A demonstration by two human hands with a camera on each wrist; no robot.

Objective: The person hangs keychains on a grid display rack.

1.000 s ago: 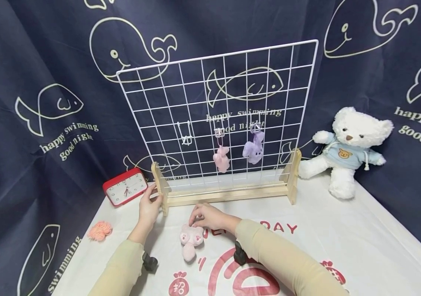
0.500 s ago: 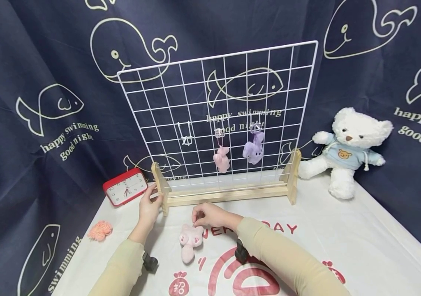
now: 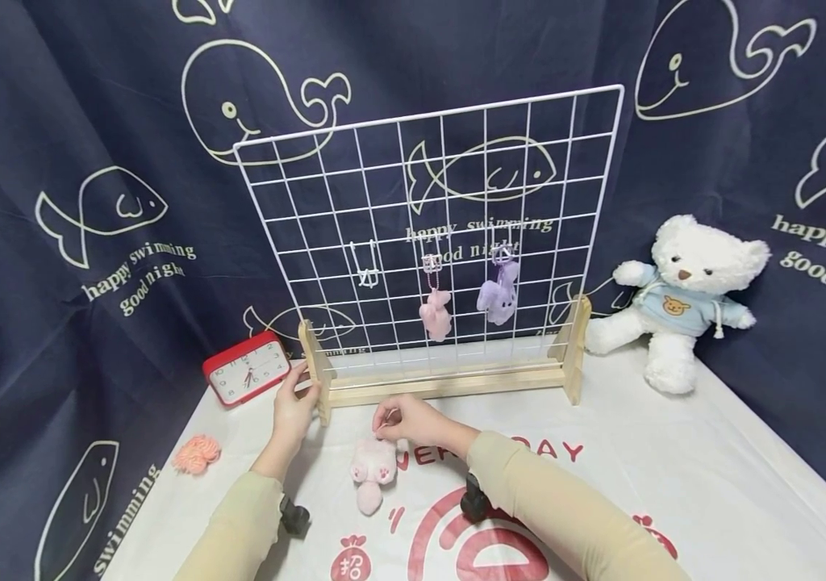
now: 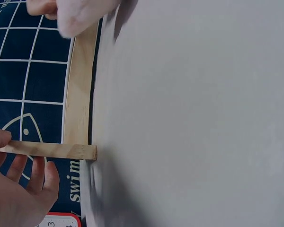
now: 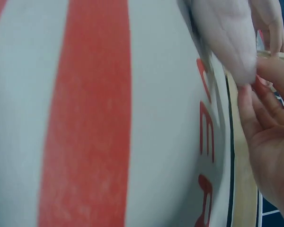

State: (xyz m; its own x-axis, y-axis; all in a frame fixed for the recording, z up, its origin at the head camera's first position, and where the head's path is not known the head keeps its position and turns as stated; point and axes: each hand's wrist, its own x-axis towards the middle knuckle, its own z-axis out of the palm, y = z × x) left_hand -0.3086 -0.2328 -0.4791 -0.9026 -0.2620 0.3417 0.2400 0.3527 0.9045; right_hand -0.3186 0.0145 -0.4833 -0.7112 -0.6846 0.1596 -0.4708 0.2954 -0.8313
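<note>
My left hand (image 3: 293, 411) holds the left wooden upright (image 3: 316, 371) of a stand that carries a white wire grid panel (image 3: 427, 121). In the left wrist view the thumb and fingers lie on either side of that upright (image 4: 61, 150). In front of the stand my right hand (image 3: 413, 421) pinches a pale pink plush keychain (image 3: 372, 468) by its top end. The plush hangs below the fingertips, its paw pads facing me and its rounded tail at the bottom. In the right wrist view the plush (image 5: 227, 38) is blurred beside the pinching fingertips.
On the grid hang a pink plush (image 3: 435, 315), a purple plush (image 3: 498, 298) and a bare white hook (image 3: 365, 266). A red clock (image 3: 248, 367) and a peach yarn bundle (image 3: 197, 454) are on the left. A white teddy bear (image 3: 689, 298) sits at the right.
My right hand has drawn the pink plush's top up, and its body has gone from lying to hanging more upright. The left hand has stayed on the wooden upright.
</note>
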